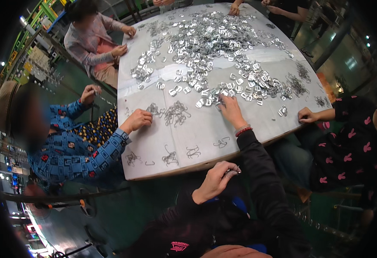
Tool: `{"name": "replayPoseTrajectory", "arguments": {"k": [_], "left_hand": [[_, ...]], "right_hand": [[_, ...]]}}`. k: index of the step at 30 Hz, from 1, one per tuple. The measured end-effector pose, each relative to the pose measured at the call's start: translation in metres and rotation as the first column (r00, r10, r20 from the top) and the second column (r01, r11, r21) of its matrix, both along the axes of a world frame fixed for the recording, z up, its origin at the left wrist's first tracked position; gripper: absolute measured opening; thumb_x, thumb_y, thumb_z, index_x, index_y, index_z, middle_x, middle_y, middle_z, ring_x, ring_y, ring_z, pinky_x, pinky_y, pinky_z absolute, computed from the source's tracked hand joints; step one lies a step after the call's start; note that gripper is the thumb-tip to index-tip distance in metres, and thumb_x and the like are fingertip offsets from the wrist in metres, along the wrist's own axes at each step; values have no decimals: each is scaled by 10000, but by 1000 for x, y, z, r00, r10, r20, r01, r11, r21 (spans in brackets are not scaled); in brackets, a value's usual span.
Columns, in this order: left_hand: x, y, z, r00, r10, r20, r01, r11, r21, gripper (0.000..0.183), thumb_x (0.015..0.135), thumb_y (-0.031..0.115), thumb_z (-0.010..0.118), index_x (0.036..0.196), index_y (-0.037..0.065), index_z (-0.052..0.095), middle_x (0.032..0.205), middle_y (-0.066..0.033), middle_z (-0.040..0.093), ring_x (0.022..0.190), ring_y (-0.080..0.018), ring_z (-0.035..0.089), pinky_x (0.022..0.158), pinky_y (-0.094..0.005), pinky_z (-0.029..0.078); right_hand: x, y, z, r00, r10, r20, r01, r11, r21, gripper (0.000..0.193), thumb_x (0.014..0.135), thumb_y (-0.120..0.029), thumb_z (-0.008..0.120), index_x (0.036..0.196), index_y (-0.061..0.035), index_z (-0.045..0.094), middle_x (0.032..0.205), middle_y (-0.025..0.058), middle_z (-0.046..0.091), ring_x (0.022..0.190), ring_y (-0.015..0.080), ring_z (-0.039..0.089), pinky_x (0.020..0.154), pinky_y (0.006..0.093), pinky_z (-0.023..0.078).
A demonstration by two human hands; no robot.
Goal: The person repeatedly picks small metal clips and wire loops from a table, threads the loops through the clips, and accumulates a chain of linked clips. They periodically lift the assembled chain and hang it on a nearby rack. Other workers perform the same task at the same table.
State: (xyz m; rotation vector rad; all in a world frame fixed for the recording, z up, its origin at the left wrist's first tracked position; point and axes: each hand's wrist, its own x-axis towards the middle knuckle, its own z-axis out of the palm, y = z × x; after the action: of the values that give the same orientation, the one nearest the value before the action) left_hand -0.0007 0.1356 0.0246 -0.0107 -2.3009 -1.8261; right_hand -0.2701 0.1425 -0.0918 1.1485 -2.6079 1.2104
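My right hand [233,111], with a red bracelet at the wrist, reaches over the table to the near edge of a large heap of shiny metal buckles [214,43]. Its fingertips are bent together among the buckles there, and what lies between them is partly hidden. Close to my body, below the table's edge, my left hand [216,179] is closed in a pinch. A thin, shiny tip shows at its fingers, too small to name. Between my hands and the left side lie small groups of bent wire hooks [193,151], [221,142].
The white-covered table [244,124] has more wire hooks [176,113] at left and darker small piles [298,84] at right. A co-worker in a blue patterned shirt [74,150] sits left; another in a black-and-pink top [343,146] sits right. Others work along the far sides.
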Motion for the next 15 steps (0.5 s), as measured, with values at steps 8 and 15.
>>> {"name": "replayPoseTrajectory", "arguments": {"k": [8,15], "left_hand": [[-2,-3,-3,1000,-22,5,22,998,62,90,917,-25,549,995,-28,594,931,-108,684,888,-155,645,818,-275,502],[13,9,3,1000,0,-26,2,995,99,81,913,-15,566,988,-26,594,932,-104,677,873,-155,635,798,-271,502]], "right_hand": [[13,40,-7,983,-159,93,158,987,13,366,729,-51,687,1090,-5,644,894,193,635,842,360,604,783,428,488],[29,75,10,956,-81,281,97,994,-42,209,704,-85,710,882,24,707,792,201,669,724,307,651,703,375,512]]}}
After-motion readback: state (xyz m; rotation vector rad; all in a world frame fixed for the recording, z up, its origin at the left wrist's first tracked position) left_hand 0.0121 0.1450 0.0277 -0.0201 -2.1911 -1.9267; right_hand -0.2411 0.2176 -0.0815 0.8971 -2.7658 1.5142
